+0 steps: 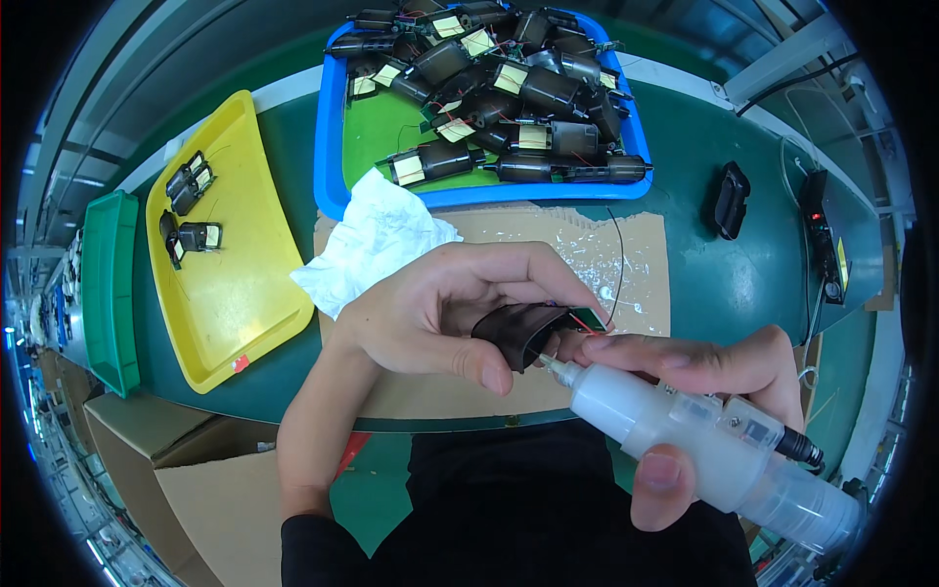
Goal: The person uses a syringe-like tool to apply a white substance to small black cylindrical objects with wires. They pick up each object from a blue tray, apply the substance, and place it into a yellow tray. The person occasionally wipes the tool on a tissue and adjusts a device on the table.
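My left hand (406,308) is closed around a black cylindrical casing (515,330) with a dark open end. A small green circuit board (590,318) with red and black wires sticks out at its right side. My right hand (753,367) grips a translucent glue dispenser syringe (626,403) filled with whitish material, a clear plastic body and a black fitting at its back. Its thin nozzle points up and left at the casing's lower edge; whether it touches, I cannot tell. Fingertips of both hands come close together beside the board.
A blue tray (333,147) heaped with similar black casings stands at the back. White tissue (386,230) and cardboard (636,264) with white smears lie before it. The yellow tray (230,323) holds several parts, beside a green bin (110,293). A black piece (729,201) and black device (820,230) sit right.
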### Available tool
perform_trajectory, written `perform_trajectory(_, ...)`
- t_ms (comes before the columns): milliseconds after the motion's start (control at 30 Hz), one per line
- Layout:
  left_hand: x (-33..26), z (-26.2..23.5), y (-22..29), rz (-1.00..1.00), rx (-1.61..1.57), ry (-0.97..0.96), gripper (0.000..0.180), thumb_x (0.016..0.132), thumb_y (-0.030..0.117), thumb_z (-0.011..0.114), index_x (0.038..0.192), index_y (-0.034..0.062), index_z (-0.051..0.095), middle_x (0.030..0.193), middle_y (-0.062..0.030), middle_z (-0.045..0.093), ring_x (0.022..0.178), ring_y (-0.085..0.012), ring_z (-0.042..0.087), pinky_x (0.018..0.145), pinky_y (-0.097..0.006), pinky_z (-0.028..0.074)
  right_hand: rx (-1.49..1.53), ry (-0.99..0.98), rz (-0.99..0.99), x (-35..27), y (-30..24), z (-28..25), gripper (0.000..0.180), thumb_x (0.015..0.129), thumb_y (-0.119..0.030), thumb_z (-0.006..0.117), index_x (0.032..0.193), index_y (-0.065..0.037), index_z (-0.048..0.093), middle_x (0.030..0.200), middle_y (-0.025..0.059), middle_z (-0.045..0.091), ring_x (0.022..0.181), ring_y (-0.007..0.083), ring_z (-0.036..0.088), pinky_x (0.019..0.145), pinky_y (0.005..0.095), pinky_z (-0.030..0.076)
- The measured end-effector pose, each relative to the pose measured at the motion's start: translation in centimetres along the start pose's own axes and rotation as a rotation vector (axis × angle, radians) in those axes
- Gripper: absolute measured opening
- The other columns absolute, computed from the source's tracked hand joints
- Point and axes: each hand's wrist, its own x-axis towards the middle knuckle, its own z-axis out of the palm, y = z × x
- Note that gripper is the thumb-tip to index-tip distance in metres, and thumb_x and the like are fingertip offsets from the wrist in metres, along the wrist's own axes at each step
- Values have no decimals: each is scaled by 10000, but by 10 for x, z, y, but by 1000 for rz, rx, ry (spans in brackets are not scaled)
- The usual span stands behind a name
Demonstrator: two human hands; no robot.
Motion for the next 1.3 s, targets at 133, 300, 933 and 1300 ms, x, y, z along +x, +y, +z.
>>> perform_trajectory(133, 0, -1, 0, 3, 14, -22, 687, 637, 236, 844, 1118, -100, 486, 1108, -229, 564, 1031, -259, 570, 909, -353, 428, 17, 5, 25, -1, -2, 0, 442, 741, -23, 659, 1042, -4, 336, 1026, 261, 582, 1043, 323, 588, 920, 431, 466)
perform_trajectory(300, -1, -1, 1, 11, 24, -30, 677, 640, 244, 841, 1112, -99, 497, 1100, -228, 570, 1027, -260, 571, 893, -348, 437, 12, -24, 48, -1, -5, -2, 452, 735, -20, 671, 1042, -2, 339, 1024, 255, 585, 1047, 325, 587, 924, 425, 460)
perform_trajectory(933, 0, 2, 1, 28, 10, -32, 662, 648, 271, 832, 1087, -115, 522, 1074, -219, 583, 971, -248, 583, 818, -332, 466, 111, 34, 84, -8, -1, 3, 430, 752, 2, 642, 1051, -21, 334, 1053, 263, 575, 1071, 375, 569, 924, 455, 458)
perform_trajectory(1300, -1, 2, 0, 58, 2, -46, 655, 641, 254, 834, 1083, -119, 527, 1077, -223, 583, 988, -262, 585, 814, -337, 481, 51, -2, 129, -8, -7, -1, 457, 742, -24, 677, 1048, -34, 338, 1048, 256, 581, 1058, 353, 579, 935, 442, 447)
